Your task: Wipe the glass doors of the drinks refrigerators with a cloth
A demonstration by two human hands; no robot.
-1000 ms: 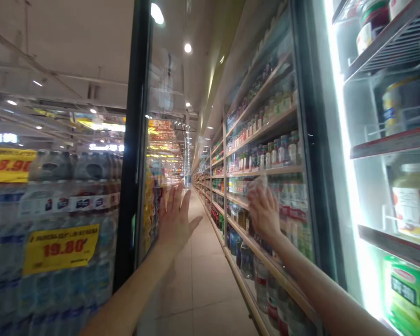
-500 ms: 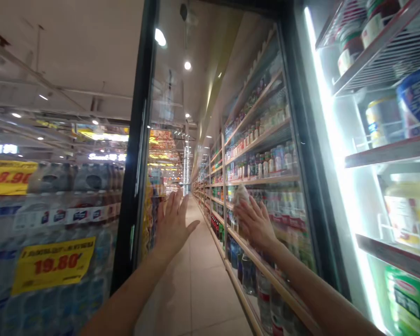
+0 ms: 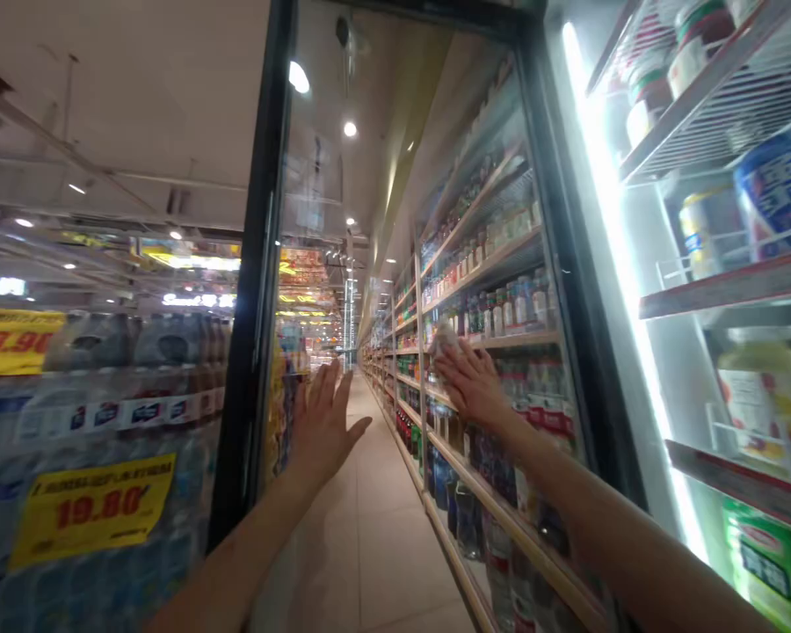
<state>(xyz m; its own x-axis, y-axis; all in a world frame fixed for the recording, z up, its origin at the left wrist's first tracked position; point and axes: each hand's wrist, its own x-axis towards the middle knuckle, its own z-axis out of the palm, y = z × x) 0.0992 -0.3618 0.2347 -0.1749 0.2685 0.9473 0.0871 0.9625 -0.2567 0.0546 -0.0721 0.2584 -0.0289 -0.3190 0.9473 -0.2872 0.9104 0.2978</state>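
An open glass fridge door [image 3: 382, 220] with a black frame stands in front of me. My left hand [image 3: 322, 428] lies flat on the glass near its left edge, fingers spread and pointing up, holding nothing. My right hand [image 3: 475, 382] presses a small white cloth [image 3: 444, 338] against the glass further right, with the cloth showing past my fingertips. Both forearms reach in from the bottom of the view.
The lit fridge interior [image 3: 731, 290] on the right has wire shelves with jars and tubs. Through the glass I see a long aisle floor [image 3: 375, 527] and drink shelves [image 3: 494, 264]. Stacked water bottles with a yellow price tag [image 3: 92, 510] stand on the left.
My right hand has slid the cloth up and to the left across the glass. My left hand has stayed in nearly the same spot on the door.
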